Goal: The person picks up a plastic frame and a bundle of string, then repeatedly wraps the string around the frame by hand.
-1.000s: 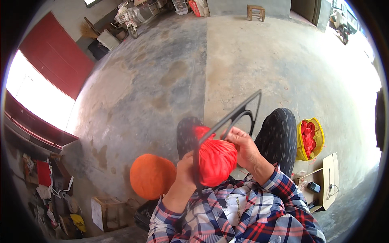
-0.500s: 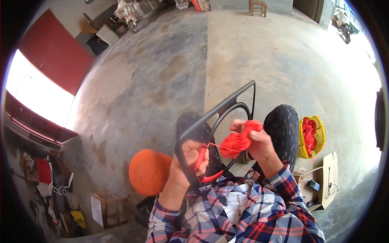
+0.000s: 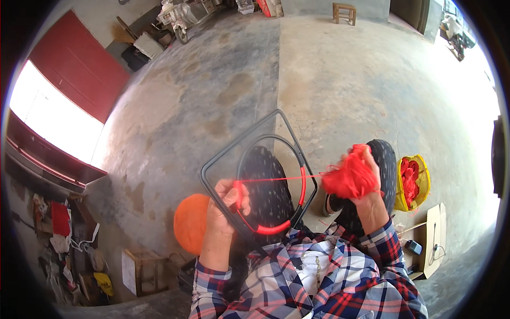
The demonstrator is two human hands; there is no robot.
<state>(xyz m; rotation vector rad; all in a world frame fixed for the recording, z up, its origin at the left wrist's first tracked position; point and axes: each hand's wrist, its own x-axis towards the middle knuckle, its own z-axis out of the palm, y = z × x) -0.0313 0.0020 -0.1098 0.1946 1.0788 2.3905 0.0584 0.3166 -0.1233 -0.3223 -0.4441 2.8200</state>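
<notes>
My left hand (image 3: 229,199) is closed on the left side of a dark frame (image 3: 240,132), a rounded square with a ring inside it, held tilted above my lap. Red cord is wrapped round parts of the ring (image 3: 274,229) at its left, bottom and right. In my right hand (image 3: 372,183) is a loose bundle of red cord (image 3: 348,174), off to the right of the frame. A single red strand (image 3: 279,178) runs taut across the ring from near my left fingers to the bundle.
A yellow bag (image 3: 425,181) holding red cord stands by my right leg. Behind it lies an open cardboard box (image 3: 434,239) with a small dark device. A round orange seat (image 3: 191,223) is at my left, near a wooden stool (image 3: 141,271). Far off is another stool (image 3: 344,13).
My right hand has drawn the red bundle away to the right, stretching the strand. The frame has turned to face upward more, and my left hand has shifted slightly left.
</notes>
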